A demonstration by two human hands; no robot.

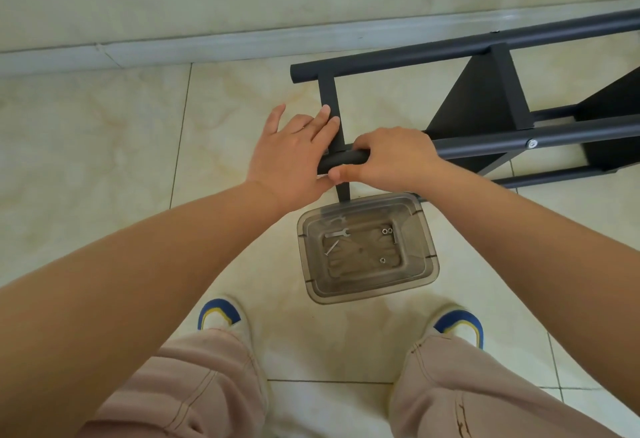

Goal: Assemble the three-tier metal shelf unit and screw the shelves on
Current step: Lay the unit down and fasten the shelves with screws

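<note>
My right hand wraps the near tube of the black metal shelf frame lying sideways at frame right, my left hand resting open-fingered on its end.

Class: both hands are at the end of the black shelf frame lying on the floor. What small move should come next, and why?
Probably reach the left hand down to the clear plastic tray for a silver screw: the right hand already grips the black metal frame tube, while the left rests open.
</note>
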